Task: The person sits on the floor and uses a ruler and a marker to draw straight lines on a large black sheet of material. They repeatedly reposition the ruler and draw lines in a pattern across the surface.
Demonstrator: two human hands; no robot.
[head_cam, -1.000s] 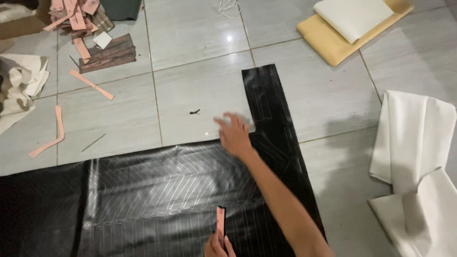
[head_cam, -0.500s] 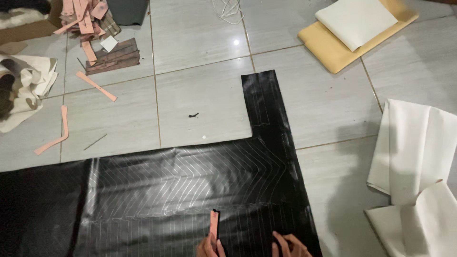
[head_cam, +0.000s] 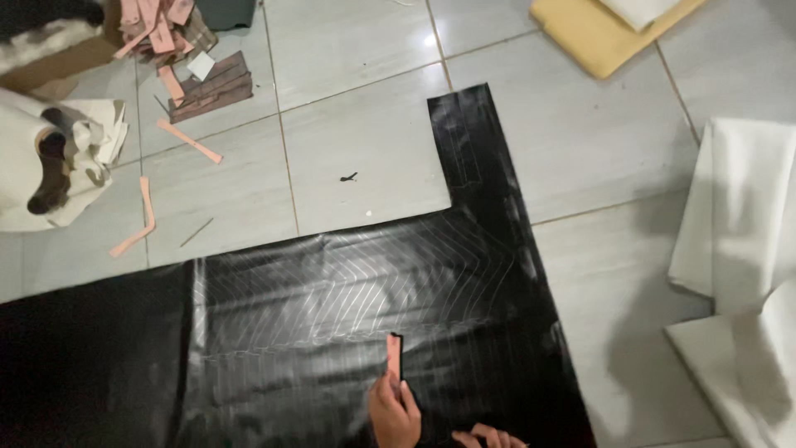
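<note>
Single head-worn view, steeply down on black sheet (head_cam: 348, 332) and tiled floor (head_cam: 365, 124).

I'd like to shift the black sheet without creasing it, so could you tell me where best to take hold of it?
Probably the narrow arm of the black sheet, which juts away over the tiles. Its far end lies flat with bare floor on three sides, so come from the far side and pinch that edge. The near part is taken: the left hand holds a pink strip there.

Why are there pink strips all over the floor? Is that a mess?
It does look untidy. Several pink strips lie scattered at odd angles on the grey tiles, away from the heap at the top left. The black sheet lies flat, and the left hand holds one more strip upright.
</note>
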